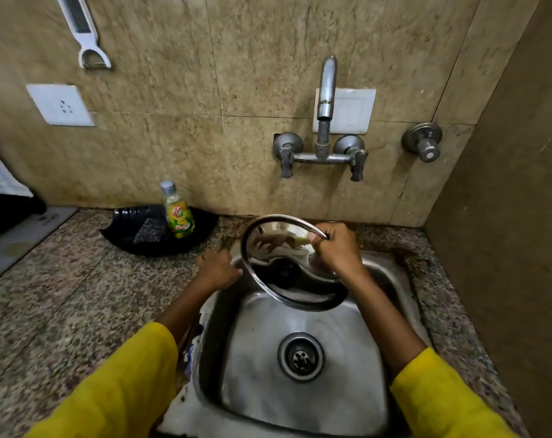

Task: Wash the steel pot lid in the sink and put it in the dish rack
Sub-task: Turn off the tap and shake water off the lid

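Observation:
The steel pot lid (pixel 270 245) is round and shiny, held tilted on edge over the back of the steel sink (pixel 357 336), its hollow side facing me. My left hand (pixel 219 268) grips the lid's left rim. My right hand (pixel 336 251) is closed at the lid's upper right rim, thumb over the edge, pressing a yellowish scrub pad (pixel 301 242) against the inside. The lid mirrors my fingers. Both arms wear yellow sleeves.
A wall tap (pixel 327 90) hangs above the sink with no water running. A green dish soap bottle (pixel 178 213) stands on a black tray (pixel 132 232) at the back left of the speckled granite counter (pixel 63 295). A wall closes the right side.

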